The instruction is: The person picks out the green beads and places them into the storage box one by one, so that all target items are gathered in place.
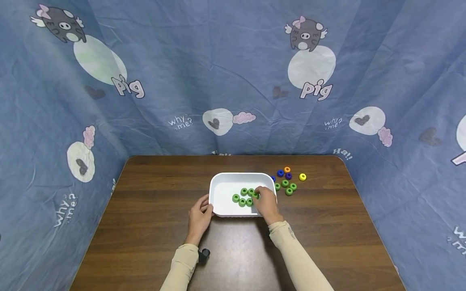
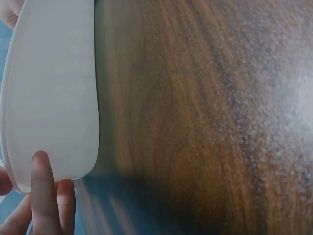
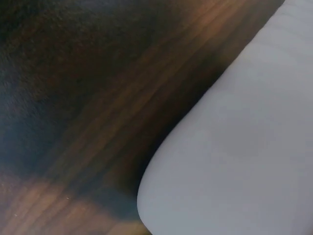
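A white rectangular tray (image 1: pixel 227 184) sits on the wooden table, with several green ring-shaped beads (image 1: pixel 242 203) lying on its floor. My left hand (image 1: pixel 199 218) holds the tray's near-left corner; in the left wrist view a straight digit (image 2: pixel 43 191) rests against the outer wall, with other fingers round the end. Reaching over the tray's right side, my right hand (image 1: pixel 267 204) pinches a green bead (image 1: pixel 255 195) among the others; its fingertips partly hide that bead. The right wrist view shows the tray's outer wall (image 3: pixel 234 161) but neither fingers nor beads.
Beyond the tray's right end lie more green beads (image 1: pixel 289 191), blue beads (image 1: pixel 280 173), a dark purple bead (image 1: pixel 289 176), an orange bead (image 1: pixel 287 169) and a yellow bead (image 1: pixel 302 177). A blue printed curtain (image 1: pixel 164 81) surrounds the table (image 1: pixel 153 226) at the back and sides.
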`<state>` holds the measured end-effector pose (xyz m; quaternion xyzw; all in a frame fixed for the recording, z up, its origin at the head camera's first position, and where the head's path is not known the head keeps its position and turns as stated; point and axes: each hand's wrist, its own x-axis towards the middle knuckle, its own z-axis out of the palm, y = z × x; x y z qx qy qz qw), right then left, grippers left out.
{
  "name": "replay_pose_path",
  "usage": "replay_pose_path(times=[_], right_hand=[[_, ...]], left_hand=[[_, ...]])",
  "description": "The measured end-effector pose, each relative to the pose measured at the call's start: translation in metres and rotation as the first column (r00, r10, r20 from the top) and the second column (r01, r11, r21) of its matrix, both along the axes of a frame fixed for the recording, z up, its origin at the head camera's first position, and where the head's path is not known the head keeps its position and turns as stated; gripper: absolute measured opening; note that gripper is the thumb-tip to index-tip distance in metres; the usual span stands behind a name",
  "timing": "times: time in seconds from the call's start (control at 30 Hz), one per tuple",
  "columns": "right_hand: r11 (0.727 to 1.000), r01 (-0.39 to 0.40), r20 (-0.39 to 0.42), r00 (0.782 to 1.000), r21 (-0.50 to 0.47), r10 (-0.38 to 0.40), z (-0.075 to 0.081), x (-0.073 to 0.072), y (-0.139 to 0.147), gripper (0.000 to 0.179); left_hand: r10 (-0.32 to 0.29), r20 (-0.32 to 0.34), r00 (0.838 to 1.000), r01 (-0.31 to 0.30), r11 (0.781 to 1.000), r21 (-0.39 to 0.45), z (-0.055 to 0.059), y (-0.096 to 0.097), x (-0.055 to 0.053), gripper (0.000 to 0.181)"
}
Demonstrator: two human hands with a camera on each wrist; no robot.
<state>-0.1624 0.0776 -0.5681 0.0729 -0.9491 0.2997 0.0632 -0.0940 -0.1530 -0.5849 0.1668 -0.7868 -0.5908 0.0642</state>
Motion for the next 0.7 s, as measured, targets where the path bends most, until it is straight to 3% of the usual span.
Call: replay_pose_path(times=[0.43,0.7], right_hand=[[1.000,0.005,0.096,0.995,-0.006,-0.004,0.0026,-0.0090,0.0037,0.014],[1.000,0.000,0.114,0.993,0.001,0.000,0.0009,-0.0085,0.0015,0.013]], left_hand=[[0.000,0.007,1.000,0.000,1.000,0.009,-0.0008,0.0005,0.0002,0.044],[0.007,0.010,1.000,-0.007,1.000,-0.005,-0.0022,-0.0005,-0.0004,0.043]])
